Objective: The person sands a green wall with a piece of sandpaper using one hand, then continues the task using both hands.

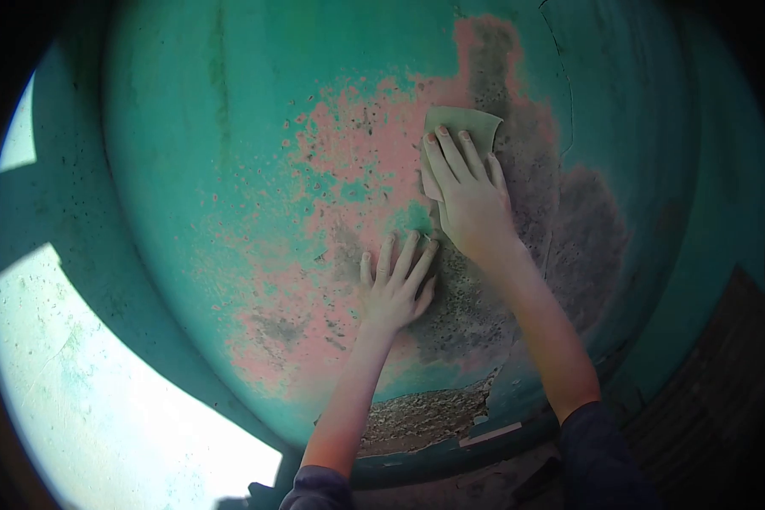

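The right hand lies flat against a large, curved, teal-painted surface, palm down, pressing a sheet of sandpaper onto it. The fingers are straight and close together, pointing up and slightly left, spread over the lower part of the sheet rather than curled round it; the sheet's upper edge and right corner stick out beyond the fingertips. The right forearm runs down and to the right from the wrist to a dark sleeve near the bottom edge of the view.

The left hand rests lower and to the left, just beside the right wrist, also palm-flat on the painted surface. Its fingers are fanned slightly apart, pointing up and to the right, and hold nothing. The left forearm reaches straight up from a dark sleeve at the bottom of the frame.

The sandpaper sits at the upper part of a wide worn patch where the teal coat is gone and a pink-salmon layer shows, speckled with dark spots. To the right of the hands the wear is darker, grey-brown. Below the left forearm a strip of paint is flaking and crusted along the bottom rim. A bright sunlit area of ground fills the lower left.
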### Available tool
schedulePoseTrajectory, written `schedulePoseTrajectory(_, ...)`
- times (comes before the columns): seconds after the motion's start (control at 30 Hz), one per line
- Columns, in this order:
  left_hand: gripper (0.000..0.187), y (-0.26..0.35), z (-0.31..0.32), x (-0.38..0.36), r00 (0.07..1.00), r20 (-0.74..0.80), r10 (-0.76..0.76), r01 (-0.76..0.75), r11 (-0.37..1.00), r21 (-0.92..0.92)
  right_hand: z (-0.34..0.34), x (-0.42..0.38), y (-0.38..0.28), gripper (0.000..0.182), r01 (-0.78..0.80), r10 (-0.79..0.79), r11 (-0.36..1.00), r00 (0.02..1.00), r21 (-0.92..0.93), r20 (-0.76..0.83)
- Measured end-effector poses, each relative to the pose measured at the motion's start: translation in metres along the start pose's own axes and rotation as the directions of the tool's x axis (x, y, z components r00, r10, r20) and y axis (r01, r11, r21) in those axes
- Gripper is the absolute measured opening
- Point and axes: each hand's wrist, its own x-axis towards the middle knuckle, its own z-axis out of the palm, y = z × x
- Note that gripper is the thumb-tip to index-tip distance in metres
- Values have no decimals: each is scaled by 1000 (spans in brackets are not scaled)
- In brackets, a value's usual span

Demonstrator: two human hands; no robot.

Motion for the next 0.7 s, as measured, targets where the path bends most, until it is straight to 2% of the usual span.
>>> schedulePoseTrajectory(0.1, 63, 0, 1, -1, 1000, -5, -1, 1, 1000, -10, 6, 2, 2, 68, 3, -2, 999, 1000, 32, -27)
schedulePoseTrajectory(0.27, 62, 0, -1, 1, 1000, -8, 7, -7, 1000, -3, 8, -44, 3, 65, -17, 19, 999, 998, -32, 53)
schedulePoseTrajectory(0.33, 63, 1, 0, 0, 1000, -16, 10, -10, 1000, 10, 4, -39, 4, 64, -4, 9, 998, 997, -56, 77)
schedulePoseTrajectory(0.4, 63, 1, 0, 0, 1000, -18, 7, -6, 1000, 5, 5, -12, 8, 64, 5, -5, 1000, 1000, -21, -31)
schedulePoseTrajectory(0.53, 63, 0, -1, 0, 1000, 1, 8, -8, 1000, 11, 3, 0, 6, 63, -14, 14, 1000, 999, 10, -36)
schedulePoseTrajectory(0.63, 63, 0, 0, -1, 1000, -4, 12, -12, 1000, 0, 8, -38, 7, 61, -9, 9, 1000, 1000, 11, -5)
schedulePoseTrajectory(0.7, 63, 1, 1, 0, 1000, -19, 14, -14, 1000, 5, 5, -50, 6, 61, -11, 15, 998, 997, -59, 69)
